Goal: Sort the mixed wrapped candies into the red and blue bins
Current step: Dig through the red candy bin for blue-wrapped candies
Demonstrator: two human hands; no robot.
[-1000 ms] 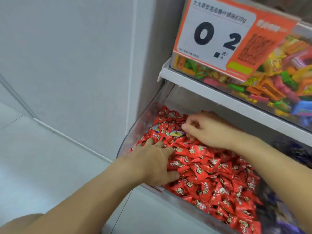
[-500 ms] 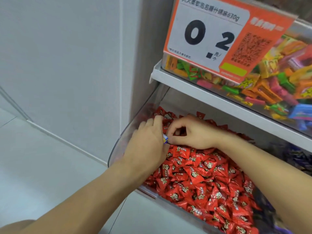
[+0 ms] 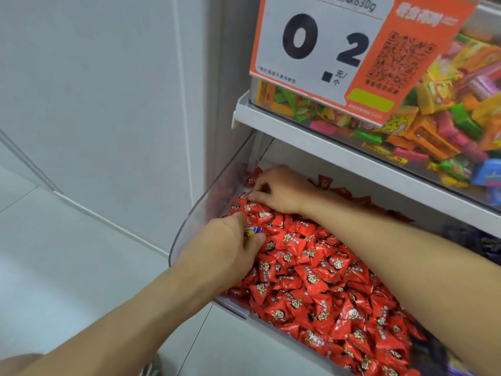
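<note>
A clear plastic bin (image 3: 189, 221) on the lower shelf is heaped with red wrapped candies (image 3: 311, 280). My left hand (image 3: 227, 248) lies over the near left part of the heap and pinches a blue and yellow wrapped candy (image 3: 253, 230) between thumb and fingers. My right hand (image 3: 279, 189) reaches across to the far left corner of the bin, its fingers curled down among the red candies; what they hold, if anything, is hidden.
A white shelf edge (image 3: 352, 156) runs just above the bin, carrying a clear bin of multicoloured candies (image 3: 447, 126) with an orange price sign (image 3: 339, 47). Dark purple wrapped candies (image 3: 477, 240) show at the right. A white wall and pale floor lie to the left.
My left hand has pulled back toward me with the blue and yellow candy between its fingers. My right hand has moved further into the bin's far left corner.
</note>
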